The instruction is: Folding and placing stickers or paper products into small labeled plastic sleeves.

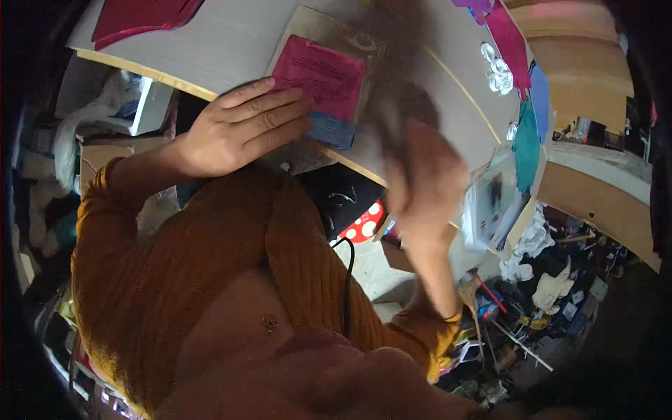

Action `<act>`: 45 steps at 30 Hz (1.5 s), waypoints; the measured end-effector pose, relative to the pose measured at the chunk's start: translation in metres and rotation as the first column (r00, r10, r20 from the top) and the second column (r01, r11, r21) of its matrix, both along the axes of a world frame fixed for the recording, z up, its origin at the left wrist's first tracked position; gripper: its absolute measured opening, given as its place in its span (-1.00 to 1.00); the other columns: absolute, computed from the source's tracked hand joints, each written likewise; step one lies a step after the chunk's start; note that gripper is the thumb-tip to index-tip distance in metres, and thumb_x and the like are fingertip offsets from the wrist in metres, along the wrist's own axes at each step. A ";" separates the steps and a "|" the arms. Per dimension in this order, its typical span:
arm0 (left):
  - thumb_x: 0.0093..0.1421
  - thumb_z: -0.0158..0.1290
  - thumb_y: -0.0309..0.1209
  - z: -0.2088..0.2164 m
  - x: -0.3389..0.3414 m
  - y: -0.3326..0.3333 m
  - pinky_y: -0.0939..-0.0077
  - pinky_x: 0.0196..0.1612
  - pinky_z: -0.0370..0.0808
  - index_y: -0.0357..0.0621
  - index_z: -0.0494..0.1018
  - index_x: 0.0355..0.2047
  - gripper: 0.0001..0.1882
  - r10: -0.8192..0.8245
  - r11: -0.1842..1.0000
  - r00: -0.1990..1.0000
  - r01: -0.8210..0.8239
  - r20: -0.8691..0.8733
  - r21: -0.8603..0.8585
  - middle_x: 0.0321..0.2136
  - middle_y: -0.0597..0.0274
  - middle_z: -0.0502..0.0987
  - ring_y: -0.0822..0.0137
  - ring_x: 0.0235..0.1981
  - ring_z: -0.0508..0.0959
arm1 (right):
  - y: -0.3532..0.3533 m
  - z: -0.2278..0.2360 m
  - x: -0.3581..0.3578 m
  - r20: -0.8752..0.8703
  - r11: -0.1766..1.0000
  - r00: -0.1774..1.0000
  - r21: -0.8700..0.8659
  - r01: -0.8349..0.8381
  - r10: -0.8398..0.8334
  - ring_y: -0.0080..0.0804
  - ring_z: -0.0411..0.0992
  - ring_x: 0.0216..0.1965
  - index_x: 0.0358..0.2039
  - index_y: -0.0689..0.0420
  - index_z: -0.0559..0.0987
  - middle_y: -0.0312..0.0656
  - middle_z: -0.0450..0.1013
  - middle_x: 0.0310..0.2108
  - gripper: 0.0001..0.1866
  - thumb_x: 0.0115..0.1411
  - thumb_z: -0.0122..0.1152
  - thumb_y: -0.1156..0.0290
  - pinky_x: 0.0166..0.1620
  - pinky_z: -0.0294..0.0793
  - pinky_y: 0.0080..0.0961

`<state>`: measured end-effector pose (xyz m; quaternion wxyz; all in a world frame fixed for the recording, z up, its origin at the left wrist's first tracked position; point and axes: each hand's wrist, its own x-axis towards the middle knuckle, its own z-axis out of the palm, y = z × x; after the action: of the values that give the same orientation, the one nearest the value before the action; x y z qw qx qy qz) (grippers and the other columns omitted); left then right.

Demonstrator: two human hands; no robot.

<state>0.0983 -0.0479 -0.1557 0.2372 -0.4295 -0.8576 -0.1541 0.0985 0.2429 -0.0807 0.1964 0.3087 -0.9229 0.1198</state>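
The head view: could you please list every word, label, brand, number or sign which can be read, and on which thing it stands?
Nothing can be read reliably.
Pink piece at the left hand's fingertips: rows of dark print, too small and blurred to read.
Red white-dotted thing: tiny marks, too small to tell whether they are letters.

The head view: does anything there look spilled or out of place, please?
Yes: to the right of the table, crumpled white material, a red stick and a pale stick lie jumbled among small items, which looks untidy. Whether anything spilled, I cannot tell.
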 end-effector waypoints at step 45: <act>0.17 0.18 -0.62 0.034 0.019 -0.005 0.30 0.03 0.55 -0.23 0.48 0.08 -0.57 0.115 0.991 0.935 -0.132 0.334 0.028 -0.03 0.09 0.61 0.16 -0.07 0.63 | 0.144 -0.131 0.128 0.733 0.809 0.624 -0.525 0.265 0.271 -0.36 0.55 -0.08 0.08 0.12 0.56 -0.10 0.60 -0.08 -0.67 0.32 0.11 0.56 0.03 0.52 -0.44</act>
<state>0.1173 -0.0532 -0.1214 0.1093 -0.3366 -0.9064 -0.2306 0.2260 0.3865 -0.2120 -0.1388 0.1504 -0.8288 0.5207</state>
